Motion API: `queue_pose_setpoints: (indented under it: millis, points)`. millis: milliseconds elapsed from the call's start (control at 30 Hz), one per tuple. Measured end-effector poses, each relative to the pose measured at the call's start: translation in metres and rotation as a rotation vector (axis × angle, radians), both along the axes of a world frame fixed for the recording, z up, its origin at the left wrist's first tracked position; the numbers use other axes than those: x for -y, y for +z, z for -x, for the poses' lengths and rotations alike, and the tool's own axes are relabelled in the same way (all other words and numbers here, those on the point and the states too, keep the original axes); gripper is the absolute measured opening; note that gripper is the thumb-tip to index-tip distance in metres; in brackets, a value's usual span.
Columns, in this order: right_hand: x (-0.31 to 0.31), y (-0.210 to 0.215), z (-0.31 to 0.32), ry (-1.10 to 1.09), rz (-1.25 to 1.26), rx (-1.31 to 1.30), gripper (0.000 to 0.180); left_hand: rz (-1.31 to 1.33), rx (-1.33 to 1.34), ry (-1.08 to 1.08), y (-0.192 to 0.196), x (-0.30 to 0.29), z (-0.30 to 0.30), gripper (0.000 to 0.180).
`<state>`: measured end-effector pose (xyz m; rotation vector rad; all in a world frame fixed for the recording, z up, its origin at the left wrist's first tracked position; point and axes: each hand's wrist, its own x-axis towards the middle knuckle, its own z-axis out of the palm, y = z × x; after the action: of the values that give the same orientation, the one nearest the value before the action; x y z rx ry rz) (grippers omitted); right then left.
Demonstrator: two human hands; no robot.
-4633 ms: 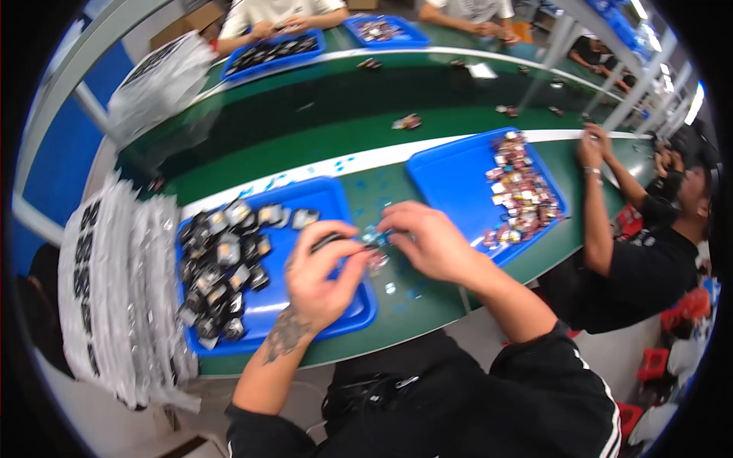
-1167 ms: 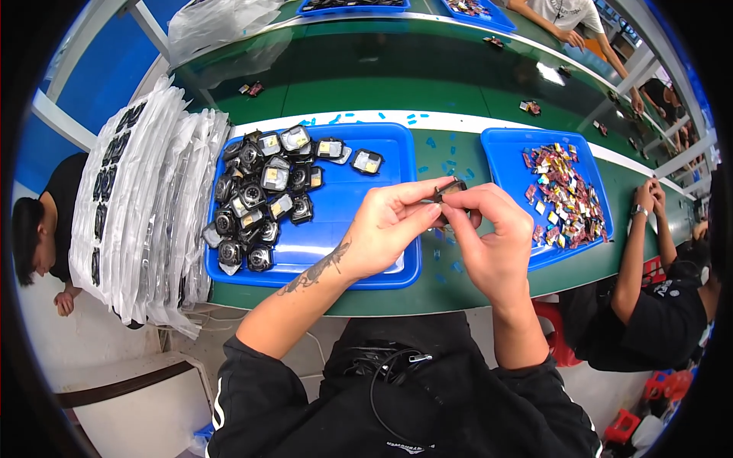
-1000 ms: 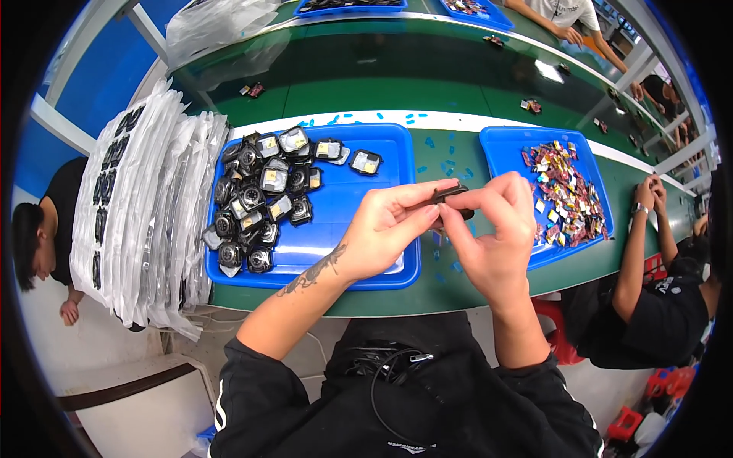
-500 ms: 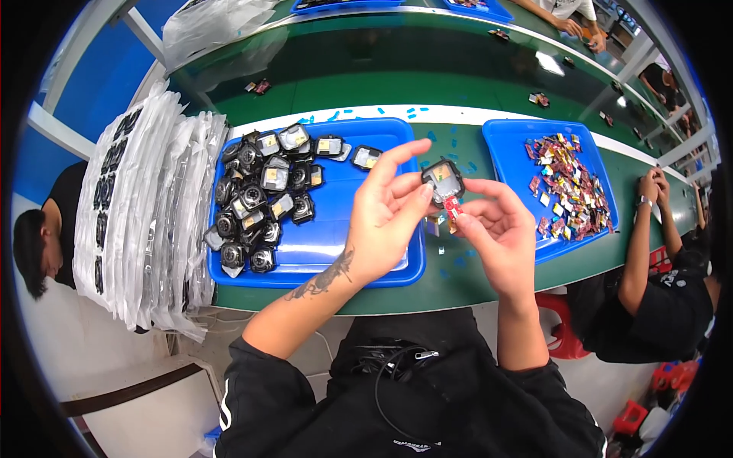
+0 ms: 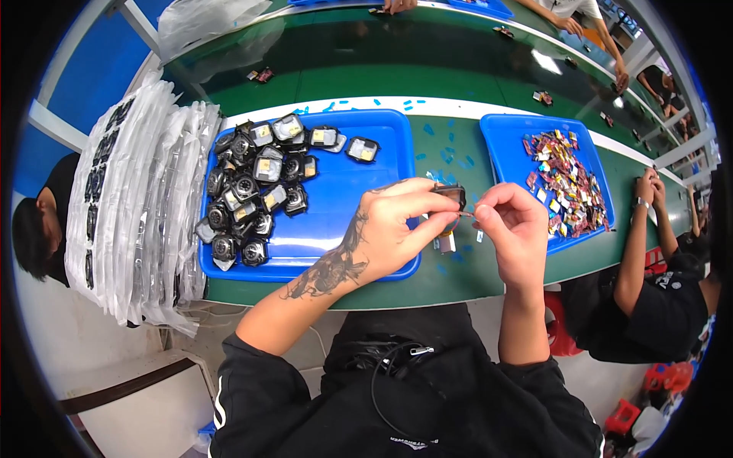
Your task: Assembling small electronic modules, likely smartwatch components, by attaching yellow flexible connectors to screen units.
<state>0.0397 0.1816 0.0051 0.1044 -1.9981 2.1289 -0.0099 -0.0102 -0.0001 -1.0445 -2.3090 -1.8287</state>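
My left hand (image 5: 393, 221) grips a black watch-like case (image 5: 450, 196) between thumb and fingers, tilted so that it shows mostly edge-on. From its lower side a small red circuit board (image 5: 465, 214) sticks out as a thin sliver. The thumb and forefinger of my right hand (image 5: 513, 229) pinch at the outer end of this board; the exact contact is hard to make out. Under the hands, small parts (image 5: 446, 243) lie on the green table. To the left, a blue tray (image 5: 328, 244) bears a heap of similar black cases (image 5: 246, 187).
A second blue tray (image 5: 569, 243) on the right holds many small red and yellow boards (image 5: 565, 183). Bagged sheets (image 5: 122, 206) stand stacked at the left. Blue film scraps (image 5: 450, 156) litter the table. Beyond runs a green belt (image 5: 343, 65) with scattered parts. Co-workers sit nearby.
The case has turned from face-up to nearly edge-on. My left fingers, spread before, have closed round it. My right hand has shifted slightly right, still pinching by the board. The view has moved slightly.
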Motion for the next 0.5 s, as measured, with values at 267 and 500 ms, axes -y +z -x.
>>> queue_pose_setpoints:
  millis: [267, 500]
  points:
    - [0.006, 0.003, -0.002, 0.038, 0.025, 0.112, 0.012, -0.107, 0.482, -0.071, 0.001, -0.001, -0.003, 0.012]
    - [0.016, -0.004, -0.001, -0.055, -0.091, 0.003, 0.026, -0.249, 0.574, -0.075, 0.001, -0.004, -0.006, 0.029]
